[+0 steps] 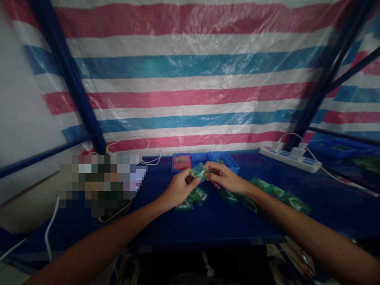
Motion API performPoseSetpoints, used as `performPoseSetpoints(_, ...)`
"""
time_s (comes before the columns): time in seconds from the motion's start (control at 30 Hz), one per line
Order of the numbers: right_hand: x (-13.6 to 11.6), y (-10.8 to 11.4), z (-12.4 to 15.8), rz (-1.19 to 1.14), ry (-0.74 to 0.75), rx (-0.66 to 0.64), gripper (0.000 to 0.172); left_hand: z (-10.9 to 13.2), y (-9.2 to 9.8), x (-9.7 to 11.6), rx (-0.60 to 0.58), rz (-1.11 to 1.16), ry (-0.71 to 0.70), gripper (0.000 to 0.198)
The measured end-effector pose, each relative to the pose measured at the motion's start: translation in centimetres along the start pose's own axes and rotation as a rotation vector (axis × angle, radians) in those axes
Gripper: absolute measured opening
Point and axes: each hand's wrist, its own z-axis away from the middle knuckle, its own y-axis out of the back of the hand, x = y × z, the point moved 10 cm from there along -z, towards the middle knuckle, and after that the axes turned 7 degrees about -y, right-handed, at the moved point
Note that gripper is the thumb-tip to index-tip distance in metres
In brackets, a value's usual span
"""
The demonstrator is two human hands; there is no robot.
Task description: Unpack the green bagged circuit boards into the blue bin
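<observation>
Between my two hands, above the blue table, is a small clear-and-green plastic packet (pixel 198 171); what lies inside it is too small to make out. My left hand (pixel 180 186) pinches its left and lower edge between thumb and fingers. On the opposite edge, the fingers of my right hand (pixel 221 176) are closed at the packet's right side. Below my left hand lie several similar green packets (pixel 197 196) in a loose pile. More green packets (pixel 277 192) are spread on the table beyond my right forearm, partly hidden by it.
Behind my hands stands a blue divided tray (pixel 234 164) with a pink item (pixel 182 162) in its left compartment. A white power strip (pixel 291 158) with plugs lies at the back right. White cables (pixel 150 150) and a pixelated patch are on the left. Striped sheeting (pixel 190 95) hangs behind.
</observation>
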Motion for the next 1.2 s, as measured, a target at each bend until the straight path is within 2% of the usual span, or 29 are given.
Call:
performPoseSetpoints(0.3, -0.1, -0.2, 0.0, 0.007, -0.013, -0.001, 0.029, 0.1, -0.2, -0.6, 0.011, 0.035, 0.014, 0.020)
performPoseSetpoints(0.6, 0.6, -0.6, 0.1, 0.038, -0.037, -0.028, 0.030, -0.1, 0.1, 0.6, -0.016, 0.030, 0.002, 0.016)
performPoseSetpoints(0.9, -1.0, -1.1, 0.2, 0.012, 0.037, -0.054, 0.018, 0.0, -0.1, 1.6, -0.035, -0.026, -0.061, 0.014)
performPoseSetpoints(1.03, -1.2, -1.0, 0.2, -0.004, 0.026, -0.041, 0.010, 0.0, -0.3, 1.7, -0.043, -0.022, -0.071, 0.016)
performPoseSetpoints(1.2, -0.7, -1.0, 0.1, 0.001, 0.009, -0.047, 0.015, 0.0, -0.3, 1.6, -0.044, -0.026, -0.061, 0.020)
